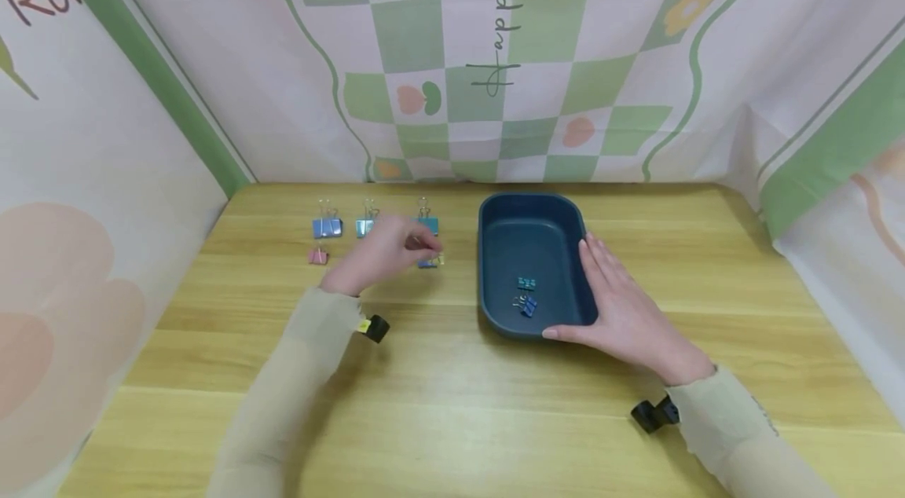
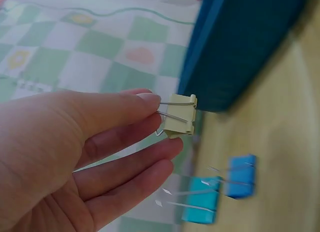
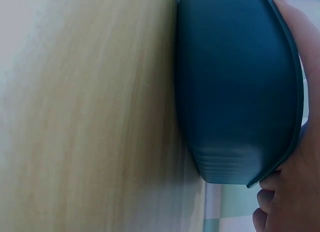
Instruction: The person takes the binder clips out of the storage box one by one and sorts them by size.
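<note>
Between thumb and index finger, my left hand (image 1: 385,250) pinches the wire handles of a pale yellow binder clip (image 2: 181,114). It hovers above the table beside a small blue binder clip (image 1: 426,265) and a teal binder clip (image 1: 430,225). At the right side of a dark blue tray (image 1: 484,270), my right hand (image 1: 632,317) rests with fairly straight fingers along the rim and its thumb at the near edge. Inside the tray lie a small green binder clip (image 1: 526,283) and a small dark blue binder clip (image 1: 528,307).
Left of my left hand stand a larger blue binder clip (image 1: 327,228), a light blue binder clip (image 1: 364,228) and a small pink binder clip (image 1: 318,257). A patterned curtain (image 1: 474,97) hangs behind the wooden table (image 1: 452,419).
</note>
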### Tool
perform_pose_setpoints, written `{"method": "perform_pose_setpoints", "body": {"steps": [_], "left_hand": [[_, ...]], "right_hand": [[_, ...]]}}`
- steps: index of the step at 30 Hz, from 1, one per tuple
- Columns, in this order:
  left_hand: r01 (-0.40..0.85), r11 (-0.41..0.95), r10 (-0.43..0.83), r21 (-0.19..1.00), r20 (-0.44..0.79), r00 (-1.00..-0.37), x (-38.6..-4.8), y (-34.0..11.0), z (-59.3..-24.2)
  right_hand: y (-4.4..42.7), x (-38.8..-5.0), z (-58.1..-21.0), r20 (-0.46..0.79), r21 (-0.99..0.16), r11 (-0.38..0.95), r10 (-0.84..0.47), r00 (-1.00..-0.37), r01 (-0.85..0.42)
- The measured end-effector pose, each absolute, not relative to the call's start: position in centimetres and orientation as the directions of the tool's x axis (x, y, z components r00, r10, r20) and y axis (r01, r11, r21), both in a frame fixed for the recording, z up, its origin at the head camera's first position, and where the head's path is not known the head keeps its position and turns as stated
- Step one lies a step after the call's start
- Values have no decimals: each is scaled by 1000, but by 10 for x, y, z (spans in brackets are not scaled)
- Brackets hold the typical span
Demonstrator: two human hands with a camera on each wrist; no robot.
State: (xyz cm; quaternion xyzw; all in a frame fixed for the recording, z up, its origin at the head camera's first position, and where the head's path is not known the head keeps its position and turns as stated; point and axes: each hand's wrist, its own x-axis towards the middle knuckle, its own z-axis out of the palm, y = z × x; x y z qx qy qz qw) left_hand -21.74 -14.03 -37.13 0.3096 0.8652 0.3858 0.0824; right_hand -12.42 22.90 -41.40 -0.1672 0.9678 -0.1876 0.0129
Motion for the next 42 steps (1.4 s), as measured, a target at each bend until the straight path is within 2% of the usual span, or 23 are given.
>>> {"method": "perform_pose_setpoints", "body": {"steps": [7, 12, 17, 24, 32, 34, 42], "left_hand": [[476, 579, 614, 662, 30, -789, -211, -150, -400], [448, 584, 605, 677, 5, -796, -208, -156, -411], [447, 544, 620, 710, 19, -785, -207, -157, -417], [465, 543, 618, 699, 42, -785, -207, -156, -422], [375, 566, 566, 734, -16, -824, -207, -157, -417], [366, 558, 552, 745, -4, -834, -208, -156, -411], [465, 495, 553, 734, 147, -820, -215, -136, -385]], "right_hand": [[229, -124, -414, 29, -369, 874, -329, -944, -316], [229, -124, -414, 31, -371, 873, -328, -944, -315], [229, -124, -415, 27, -370, 875, -327, -945, -313], [229, -123, -414, 25, -370, 875, -328, -945, -313], [229, -124, -415, 28, -367, 876, -324, -946, -311], [229, -124, -414, 28, -367, 877, -324, -946, -311], [229, -124, -414, 24, -364, 880, -320, -947, -307]]}}
